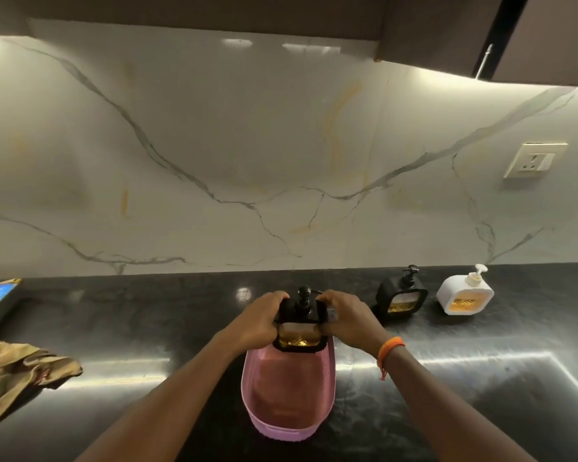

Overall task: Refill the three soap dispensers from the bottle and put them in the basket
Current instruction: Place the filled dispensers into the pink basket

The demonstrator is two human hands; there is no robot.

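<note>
Soap dispensers show no readable label. Dark stone counter (114, 328) carries a crumpled brown cloth (20, 365) at far left and a pink basket (287, 395) at centre. Over the basket's far end, both hands clasp a black dispenser (300, 323) of amber liquid: left hand (259, 323) and right hand (349, 320) curled tightly around its sides. Well right stand a second black dispenser (401, 295) and a white dispenser (464, 293), apart.
</note>
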